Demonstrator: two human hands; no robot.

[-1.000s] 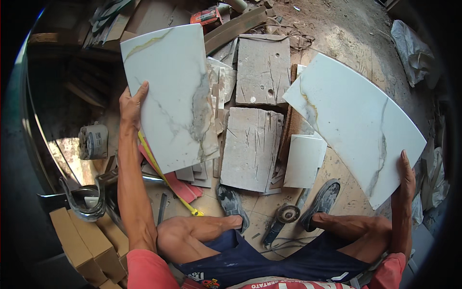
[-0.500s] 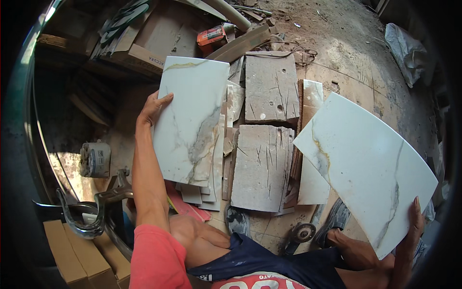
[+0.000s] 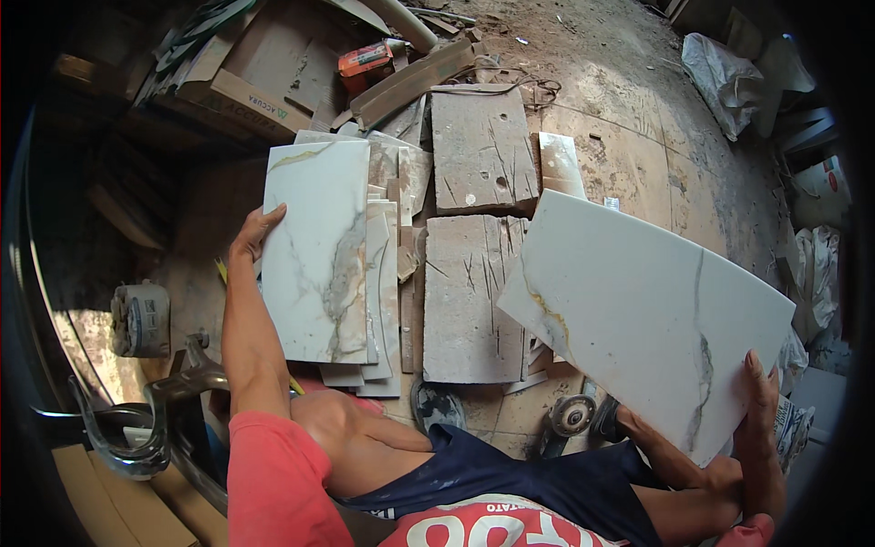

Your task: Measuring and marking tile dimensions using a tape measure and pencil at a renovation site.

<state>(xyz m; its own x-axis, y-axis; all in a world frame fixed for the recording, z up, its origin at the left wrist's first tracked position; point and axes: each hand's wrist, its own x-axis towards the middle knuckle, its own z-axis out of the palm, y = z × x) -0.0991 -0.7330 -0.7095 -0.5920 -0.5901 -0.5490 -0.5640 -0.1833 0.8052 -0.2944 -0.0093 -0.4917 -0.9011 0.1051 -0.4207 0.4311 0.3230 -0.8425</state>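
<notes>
Left hand (image 3: 259, 233) and right hand (image 3: 756, 406), both full
Left's curled round the left edge of a white, grey-veined, four-sided tile (image 3: 305, 246), partly covering white tile offcuts (image 3: 388, 273) near the grey scored slab (image 3: 469, 305)'s left edge. Right's clamped on a curved-edged white marbled tile (image 3: 638, 310), its left corner overlapping the slab's right edge in view.

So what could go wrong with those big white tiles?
The right hand holds the curved tile by one end, so it might slip and crack. The left hand grips the other tile's edge, over stacked pieces, so it could perhaps get pinched. And the grinder lies right by a shoe, which might bump it.
</notes>
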